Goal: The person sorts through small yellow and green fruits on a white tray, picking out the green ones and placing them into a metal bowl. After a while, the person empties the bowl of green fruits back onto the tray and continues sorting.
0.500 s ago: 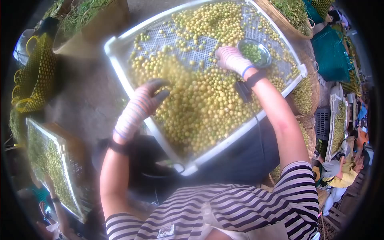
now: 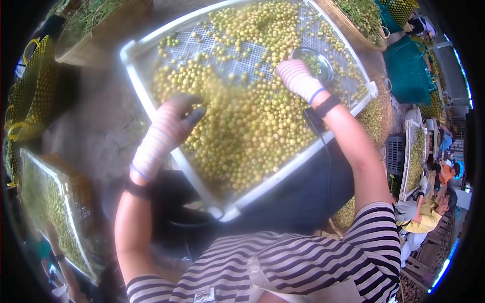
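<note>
Small round yellow-green fruits [image 2: 262, 123] lie across a white mesh tray [image 2: 132, 68] in front of me. My left hand [image 2: 169, 121], in a striped glove with dark fingertips, is at the tray's left side, thumb and fingers apart, with nothing visible in it. Just beyond its fingers the fruits look blurred. My right hand [image 2: 299, 80], gloved too, has its fingers curled at the near left edge of a metal bowl [image 2: 327, 69] holding greener fruits, and it covers part of the bowl. Whatever its fingertips hold is hidden.
Woven baskets [image 2: 380, 118] of fruit stand along the tray's right side. At lower left is another fruit-filled tray [image 2: 70, 217], with a person's arm [image 2: 63, 257] beside it. A yellow basket [image 2: 38, 96] is at left, a green bag [image 2: 406, 70] at upper right. People [image 2: 429, 207] sit at far right.
The whole view has shifted, so the tray appears farther left. My right hand has moved toward the bowl and covers more of it. My left hand keeps its place at the tray's left side.
</note>
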`<state>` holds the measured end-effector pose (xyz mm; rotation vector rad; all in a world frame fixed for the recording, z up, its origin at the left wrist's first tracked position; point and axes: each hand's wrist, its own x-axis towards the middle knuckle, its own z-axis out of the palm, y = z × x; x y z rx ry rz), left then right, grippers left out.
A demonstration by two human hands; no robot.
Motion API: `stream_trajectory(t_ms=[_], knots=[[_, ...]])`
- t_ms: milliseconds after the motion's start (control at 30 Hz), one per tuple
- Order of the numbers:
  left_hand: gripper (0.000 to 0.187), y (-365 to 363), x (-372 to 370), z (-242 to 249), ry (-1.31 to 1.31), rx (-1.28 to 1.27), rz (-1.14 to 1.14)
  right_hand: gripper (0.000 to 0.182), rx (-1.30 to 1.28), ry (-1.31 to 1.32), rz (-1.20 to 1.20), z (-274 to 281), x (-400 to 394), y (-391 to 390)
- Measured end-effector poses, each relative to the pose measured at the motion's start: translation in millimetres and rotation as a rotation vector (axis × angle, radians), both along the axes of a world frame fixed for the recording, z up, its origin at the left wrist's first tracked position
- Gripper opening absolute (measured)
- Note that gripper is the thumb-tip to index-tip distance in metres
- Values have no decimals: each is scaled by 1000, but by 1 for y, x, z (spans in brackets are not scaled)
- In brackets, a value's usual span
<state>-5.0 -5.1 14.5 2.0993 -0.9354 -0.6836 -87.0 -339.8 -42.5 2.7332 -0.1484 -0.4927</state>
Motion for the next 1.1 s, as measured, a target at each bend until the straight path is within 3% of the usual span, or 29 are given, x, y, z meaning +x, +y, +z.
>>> stream_trajectory(t_ms=[167, 333, 400, 467, 533, 600, 667, 700, 733, 767, 800, 833, 867, 900, 933, 1000, 1033, 1100], knots=[[33, 3, 6, -6, -30, -4, 10, 18, 109, -12, -76, -11, 3, -8], [31, 11, 10, -7, -4, -35, 72, 22, 146, -83, -406, 77, 0, -4], [32, 15, 13, 5, -55, 90, 81, 31, 89, -48, -460, 70, -12, -37], [31, 33, 19, 2, 49, 137, 118, 37, 200, -199, -440, 81, -30, -29], [37, 48, 13, 11, 95, 322, 172, 40, 124, -228, -528, 90, -43, -42], [46, 59, 12, 4, 67, 702, 60, 41, 85, -341, -619, 74, -70, -105], [47, 68, -9, 7, -8, 809, -54, 42, -10, -411, -828, 59, -111, -145], [45, 75, -18, 5, -63, 683, -138, 42, -51, -403, -947, 55, -131, -153], [43, 84, -24, -3, -120, 555, -222, 45, 70, -286, -1157, 51, -148, -166], [41, 79, -23, -23, 66, 548, -26, 47, 29, -350, -1038, -51, -226, -262], [40, 83, -25, -50, 282, 551, 180, 51, 157, -296, -1110, -22, -221, -223], [42, 86, -24, -67, 360, 492, 259, 54, 322, -378, -1202, -27, -226, -217], [39, 79, -27, -62, 391, 506, 331, 54, 318, -287, -1498, -40, -220, -229], [37, 78, -31, -58, 431, 489, 372, 47, 680, -711, -1337, -69, -247, -231], [35, 78, -33, -57, 474, 472, 416, 50, 464, -433, -1231, -78, -236, -245], [34, 83, -26, -56, 480, 444, 406, 47, 230, -197, -1231, -105, -227, -258], [35, 83, -17, -58, 491, 406, 397, 47, 241, -217, -1240, -95, -224, -250], [29, 83, -3, -70, 480, 203, 337, 41, 287, 0, -1136, -59, -230, -238]])
